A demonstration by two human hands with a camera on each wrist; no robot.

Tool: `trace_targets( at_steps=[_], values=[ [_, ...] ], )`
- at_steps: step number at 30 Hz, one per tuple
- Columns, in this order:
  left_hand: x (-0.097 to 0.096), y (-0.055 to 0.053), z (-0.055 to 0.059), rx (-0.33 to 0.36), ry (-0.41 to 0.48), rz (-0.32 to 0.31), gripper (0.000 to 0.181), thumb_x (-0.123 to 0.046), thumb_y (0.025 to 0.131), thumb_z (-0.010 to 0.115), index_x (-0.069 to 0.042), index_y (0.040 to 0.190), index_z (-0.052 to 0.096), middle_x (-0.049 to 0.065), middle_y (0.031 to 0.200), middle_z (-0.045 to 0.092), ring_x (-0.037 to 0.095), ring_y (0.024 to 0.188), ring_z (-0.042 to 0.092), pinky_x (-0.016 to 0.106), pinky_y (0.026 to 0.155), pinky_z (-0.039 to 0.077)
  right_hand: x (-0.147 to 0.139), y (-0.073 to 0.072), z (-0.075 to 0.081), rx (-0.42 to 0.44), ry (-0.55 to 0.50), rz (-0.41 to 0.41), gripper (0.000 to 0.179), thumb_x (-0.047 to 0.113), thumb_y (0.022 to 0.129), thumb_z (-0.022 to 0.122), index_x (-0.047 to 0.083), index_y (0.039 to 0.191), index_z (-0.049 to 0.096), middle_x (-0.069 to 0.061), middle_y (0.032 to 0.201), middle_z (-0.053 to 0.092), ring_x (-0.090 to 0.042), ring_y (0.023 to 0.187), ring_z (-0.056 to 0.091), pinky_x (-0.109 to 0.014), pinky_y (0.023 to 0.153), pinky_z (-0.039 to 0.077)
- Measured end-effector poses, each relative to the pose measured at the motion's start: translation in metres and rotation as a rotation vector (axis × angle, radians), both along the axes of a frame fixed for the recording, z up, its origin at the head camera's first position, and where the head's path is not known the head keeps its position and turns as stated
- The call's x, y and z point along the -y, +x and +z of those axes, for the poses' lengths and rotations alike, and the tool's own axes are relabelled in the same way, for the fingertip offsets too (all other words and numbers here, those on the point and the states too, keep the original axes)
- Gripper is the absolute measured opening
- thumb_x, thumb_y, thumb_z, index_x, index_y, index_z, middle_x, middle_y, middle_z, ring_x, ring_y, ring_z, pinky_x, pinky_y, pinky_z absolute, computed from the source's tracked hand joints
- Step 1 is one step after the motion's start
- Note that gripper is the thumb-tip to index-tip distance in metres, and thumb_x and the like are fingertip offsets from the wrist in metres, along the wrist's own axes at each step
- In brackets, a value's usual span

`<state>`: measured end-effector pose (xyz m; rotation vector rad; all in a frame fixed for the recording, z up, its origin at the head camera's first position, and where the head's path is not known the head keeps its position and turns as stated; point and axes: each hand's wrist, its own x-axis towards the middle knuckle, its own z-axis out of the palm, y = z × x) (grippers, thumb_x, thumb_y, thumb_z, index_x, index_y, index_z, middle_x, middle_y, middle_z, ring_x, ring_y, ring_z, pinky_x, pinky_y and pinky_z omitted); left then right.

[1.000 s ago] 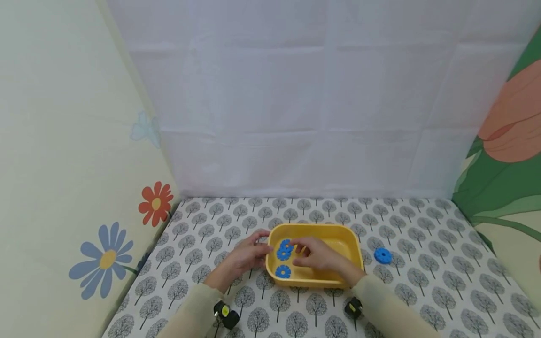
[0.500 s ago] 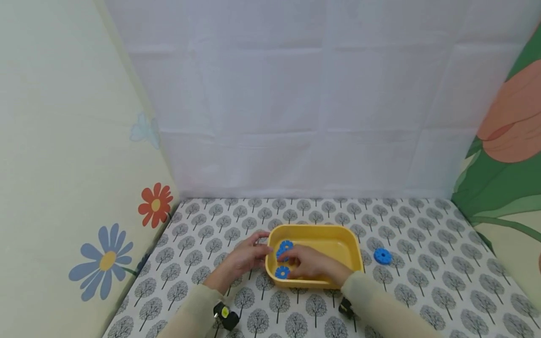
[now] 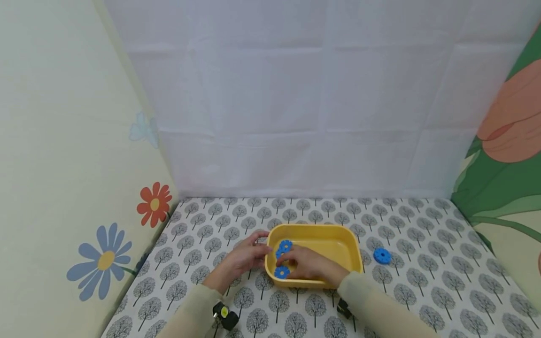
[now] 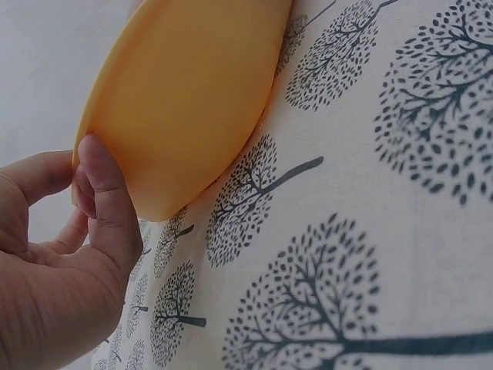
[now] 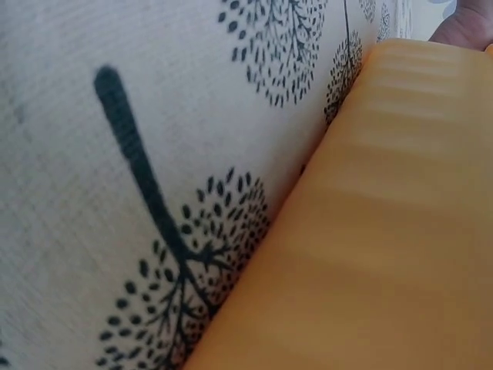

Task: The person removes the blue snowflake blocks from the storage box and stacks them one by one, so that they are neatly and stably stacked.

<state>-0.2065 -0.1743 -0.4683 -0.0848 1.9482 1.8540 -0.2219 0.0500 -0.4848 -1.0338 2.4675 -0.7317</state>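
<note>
A yellow plastic tray (image 3: 334, 234) stands on the table, blue notched discs lying inside at its left end. My left hand (image 3: 245, 258) holds the tray's left rim, thumb and fingers on either side of it, as the left wrist view shows. My right hand (image 3: 310, 263) reaches into the tray with bent fingers at the discs. Its index finger overlaps the middle disc, and its thumb is beside the front blue disc (image 3: 282, 272). The rear blue disc (image 3: 285, 245) shows beyond the fingers. I cannot tell whether the right fingers pinch a disc.
More blue discs, seemingly stacked (image 3: 382, 256), lie on the tablecloth (image 3: 422, 300) right of the tray. The cloth has a tree print. A white sheet (image 3: 296, 117) hangs behind the table, with flower-painted walls at both sides.
My right hand has moved left and toward me inside the tray, down to the front and middle discs. The left hand and tray have stayed put.
</note>
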Motion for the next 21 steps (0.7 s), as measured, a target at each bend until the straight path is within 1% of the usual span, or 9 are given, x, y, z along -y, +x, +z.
trace_targets(
  at_steps=[6,11,17,21],
  values=[
    [0.0005,0.0000,0.0000,0.003,0.001,-0.003,0.058,-0.011,0.095,0.065,-0.009,0.148,0.041,0.016,0.114,0.065,0.021,0.086,0.066,0.032,0.072,0.057,0.0007,0.0017,-0.0002,0.023,-0.026,-0.038,0.030,0.029,0.083,0.085,0.028,0.110,0.073,0.009,0.101,0.060,-0.007,0.088,0.051,-0.027,0.082,0.044],
    [0.0001,-0.0001,-0.0001,0.004,-0.001,0.000,0.058,-0.011,0.095,0.065,-0.008,0.147,0.041,0.017,0.115,0.065,0.020,0.086,0.066,0.032,0.072,0.057,0.0007,0.0023,-0.0009,0.014,-0.080,-0.031,0.032,0.024,0.081,0.086,0.025,0.107,0.067,0.010,0.104,0.064,-0.005,0.092,0.057,-0.026,0.087,0.049],
    [-0.0008,0.0005,0.0005,0.001,-0.005,0.006,0.058,-0.011,0.095,0.065,-0.008,0.147,0.042,0.019,0.117,0.064,0.020,0.085,0.066,0.031,0.071,0.056,0.0006,0.0027,-0.0009,0.024,-0.095,-0.035,0.035,0.022,0.082,0.085,0.022,0.111,0.066,0.011,0.100,0.065,-0.003,0.087,0.056,-0.023,0.080,0.049],
    [-0.0009,0.0005,0.0008,0.002,-0.007,0.011,0.057,-0.011,0.094,0.066,-0.008,0.147,0.043,0.018,0.116,0.064,0.021,0.086,0.066,0.031,0.071,0.057,0.0002,0.0029,0.0000,0.012,-0.089,-0.033,0.037,0.023,0.082,0.085,0.018,0.115,0.068,0.010,0.101,0.065,-0.002,0.086,0.056,-0.023,0.079,0.049]
  ],
)
